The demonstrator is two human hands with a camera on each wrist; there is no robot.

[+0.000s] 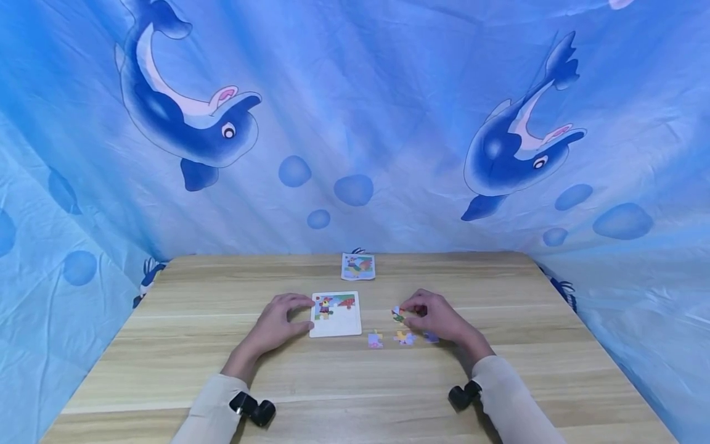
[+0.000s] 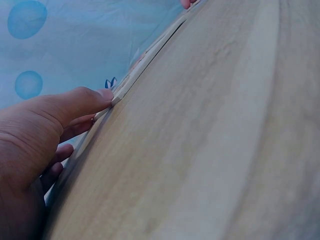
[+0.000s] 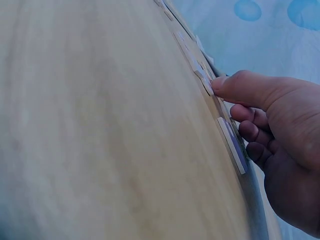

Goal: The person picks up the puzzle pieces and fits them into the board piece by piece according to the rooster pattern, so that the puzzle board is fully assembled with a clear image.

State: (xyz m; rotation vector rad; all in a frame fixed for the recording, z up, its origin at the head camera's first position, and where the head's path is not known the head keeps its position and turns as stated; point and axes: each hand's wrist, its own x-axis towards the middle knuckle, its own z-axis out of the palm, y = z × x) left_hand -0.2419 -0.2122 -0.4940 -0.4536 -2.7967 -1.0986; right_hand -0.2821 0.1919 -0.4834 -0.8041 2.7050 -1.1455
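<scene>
A square white puzzle board (image 1: 345, 327) lies on the wooden table, with a partly filled picture along its upper and left parts. My left hand (image 1: 281, 319) holds the board's left edge, thumb near the lower corner and fingers higher up. To the right of the board, my right hand (image 1: 434, 316) pinches a colourful puzzle piece (image 1: 397, 314) between thumb and fingers. Close below that hand lie a yellow-and-purple piece (image 1: 405, 338) and a purple piece (image 1: 431, 337). In the left wrist view, the left thumb (image 2: 102, 96) touches the board's edge.
Another light purple puzzle piece (image 1: 375, 340) lies near the board's lower right corner. Behind the board is a small picture card (image 1: 358, 267) at the table's back. A blue dolphin-print cloth (image 1: 388, 123) hangs behind the table (image 1: 355, 394) and at its sides.
</scene>
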